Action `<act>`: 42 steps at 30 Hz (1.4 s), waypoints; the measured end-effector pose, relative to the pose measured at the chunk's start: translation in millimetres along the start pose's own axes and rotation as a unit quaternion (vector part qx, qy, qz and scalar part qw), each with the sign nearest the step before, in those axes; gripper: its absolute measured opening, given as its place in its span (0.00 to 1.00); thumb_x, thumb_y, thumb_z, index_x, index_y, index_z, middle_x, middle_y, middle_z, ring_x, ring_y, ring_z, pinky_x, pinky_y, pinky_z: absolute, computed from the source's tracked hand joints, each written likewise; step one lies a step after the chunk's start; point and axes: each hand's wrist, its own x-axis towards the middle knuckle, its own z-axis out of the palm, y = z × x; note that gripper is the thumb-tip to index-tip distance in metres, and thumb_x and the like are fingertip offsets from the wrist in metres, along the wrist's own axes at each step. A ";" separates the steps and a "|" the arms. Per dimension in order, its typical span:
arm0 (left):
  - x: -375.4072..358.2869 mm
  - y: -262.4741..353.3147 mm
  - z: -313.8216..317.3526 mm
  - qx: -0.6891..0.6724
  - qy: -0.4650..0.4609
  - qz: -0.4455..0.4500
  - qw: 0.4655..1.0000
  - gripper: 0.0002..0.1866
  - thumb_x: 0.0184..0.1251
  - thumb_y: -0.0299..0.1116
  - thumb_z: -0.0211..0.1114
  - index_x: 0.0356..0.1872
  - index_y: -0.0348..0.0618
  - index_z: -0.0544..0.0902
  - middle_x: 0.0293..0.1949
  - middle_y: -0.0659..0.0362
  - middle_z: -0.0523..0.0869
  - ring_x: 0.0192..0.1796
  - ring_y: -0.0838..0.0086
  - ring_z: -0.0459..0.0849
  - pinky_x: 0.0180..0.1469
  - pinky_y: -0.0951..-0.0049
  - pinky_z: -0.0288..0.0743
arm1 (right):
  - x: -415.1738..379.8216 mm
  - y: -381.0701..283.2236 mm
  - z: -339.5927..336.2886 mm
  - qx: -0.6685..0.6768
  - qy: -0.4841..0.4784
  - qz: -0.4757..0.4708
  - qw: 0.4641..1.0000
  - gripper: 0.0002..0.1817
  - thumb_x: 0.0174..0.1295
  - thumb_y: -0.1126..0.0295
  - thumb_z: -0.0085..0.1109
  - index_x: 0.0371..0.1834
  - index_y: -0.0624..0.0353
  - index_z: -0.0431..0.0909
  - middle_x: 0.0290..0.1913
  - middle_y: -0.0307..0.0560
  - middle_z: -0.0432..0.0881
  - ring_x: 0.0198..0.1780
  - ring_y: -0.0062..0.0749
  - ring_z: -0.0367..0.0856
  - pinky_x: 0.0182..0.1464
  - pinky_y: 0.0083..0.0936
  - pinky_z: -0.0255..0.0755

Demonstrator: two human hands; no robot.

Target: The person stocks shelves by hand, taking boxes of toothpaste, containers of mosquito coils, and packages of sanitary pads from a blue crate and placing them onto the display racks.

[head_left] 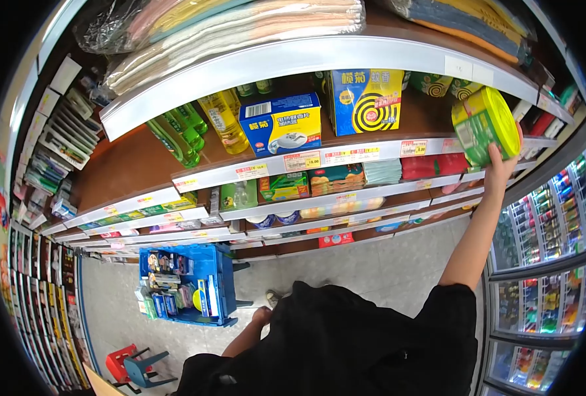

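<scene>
My right hand (504, 160) reaches up to the shelf's right end and grips a round green and yellow tub (483, 127), tilted, with its yellow end facing right. Behind it, similar green tubs (433, 84) with spiral prints stand at the back of the shelf. To the left are a yellow and blue mosquito coil box (367, 102) and a blue and yellow box (281, 125) picturing a white device. My left hand (262, 317) hangs low beside my dark shirt, fingers curled, with nothing visible in it.
Yellow (223, 122) and green bottles (177, 135) lie on the same shelf. Packed towels (240, 36) fill the shelf above. On the floor stands a blue crate (223, 284) of mixed goods, near red and blue stools (141, 366). Glass-door coolers (537, 297) line the right.
</scene>
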 end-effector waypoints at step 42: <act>-43.3 -343.0 -88.6 -0.890 0.288 -0.228 0.269 0.39 0.71 0.61 0.64 0.71 0.43 0.67 0.64 0.49 0.79 0.56 0.52 0.84 0.50 0.48 0.81 | -574.5 -188.3 498.7 -0.061 -0.804 0.186 0.561 0.28 0.58 0.61 0.73 0.61 0.58 0.77 0.52 0.48 0.84 0.52 0.44 0.84 0.55 0.39 0.77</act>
